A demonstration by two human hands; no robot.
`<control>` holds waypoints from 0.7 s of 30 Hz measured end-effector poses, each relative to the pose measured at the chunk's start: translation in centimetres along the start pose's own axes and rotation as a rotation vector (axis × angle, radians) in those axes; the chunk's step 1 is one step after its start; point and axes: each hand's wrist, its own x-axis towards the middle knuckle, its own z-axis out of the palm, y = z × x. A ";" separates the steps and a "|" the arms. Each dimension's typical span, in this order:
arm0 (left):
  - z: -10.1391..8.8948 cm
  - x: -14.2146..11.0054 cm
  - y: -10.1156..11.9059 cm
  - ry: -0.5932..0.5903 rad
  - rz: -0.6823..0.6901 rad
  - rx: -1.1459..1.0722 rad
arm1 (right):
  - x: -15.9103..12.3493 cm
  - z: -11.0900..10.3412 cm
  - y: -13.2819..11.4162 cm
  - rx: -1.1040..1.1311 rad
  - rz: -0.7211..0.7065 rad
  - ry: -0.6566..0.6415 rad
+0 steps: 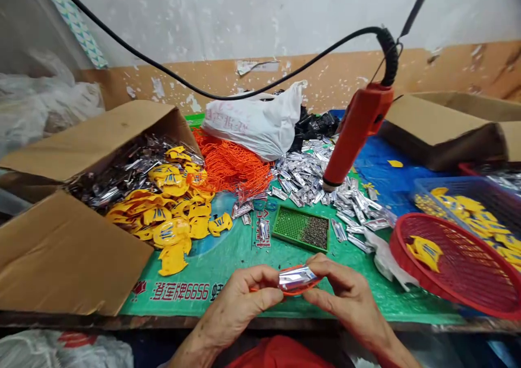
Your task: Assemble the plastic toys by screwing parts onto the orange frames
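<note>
Between both hands, just above the table's front edge, is a small shiny silver piece with an orange rim or cord around it. My left hand pinches its left end between thumb and fingers. At the other end, my right hand grips it the same way. Just beyond the hands lies a green tray holding a heap of small screws on its right side. Similar silver pieces are piled behind the tray, and a bundle of orange cord lies to their left.
A red electric screwdriver hangs tip down over the silver pile. Yellow plastic parts spill from a cardboard box at left. A red basket and a blue basket stand at right. A white bag lies behind.
</note>
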 end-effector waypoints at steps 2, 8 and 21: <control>-0.3 0.3 -0.1 0.018 0.039 0.030 | 0.1 -0.1 0.2 -0.010 -0.046 0.000; -0.7 0.5 0.1 0.078 0.148 0.103 | 0.4 0.1 1.2 -0.153 -0.160 0.021; -0.1 1.9 -1.6 0.165 0.085 -0.628 | -0.1 1.3 1.2 -0.695 -0.771 0.166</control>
